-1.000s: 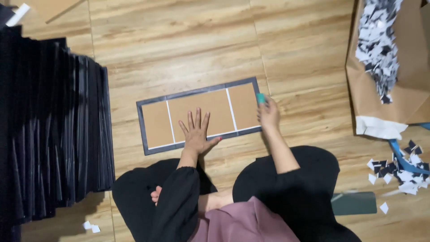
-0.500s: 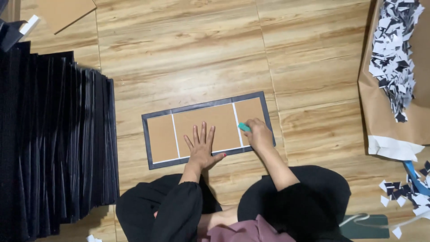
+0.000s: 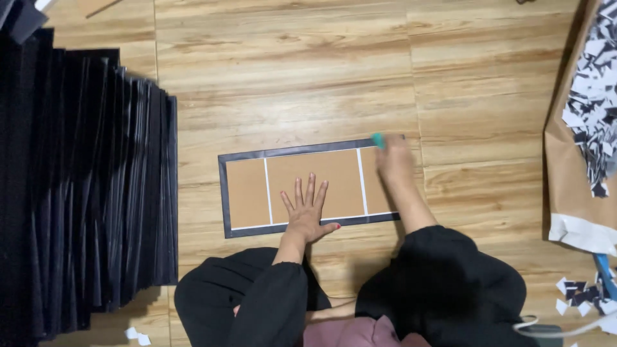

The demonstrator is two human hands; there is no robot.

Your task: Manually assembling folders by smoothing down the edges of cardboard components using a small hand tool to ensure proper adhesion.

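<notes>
the left hand (image 3: 307, 213) lay flat with its fingers spread wide on a brown board (image 3: 308, 185) with a dark edge, which lay on the wood floor (image 3: 289, 83) in front of the person's knees. the right hand (image 3: 393, 164) was blurry, closed around a small green tool (image 3: 379, 141) at the board's top right corner. a row of black sheets (image 3: 83, 186) stood on the left.

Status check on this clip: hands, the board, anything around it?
Left hand flat, fingers spread on the brown board. Right hand at its far right corner, gripping a small teal tool, blurred. Stack of black covers left, clear of board.
</notes>
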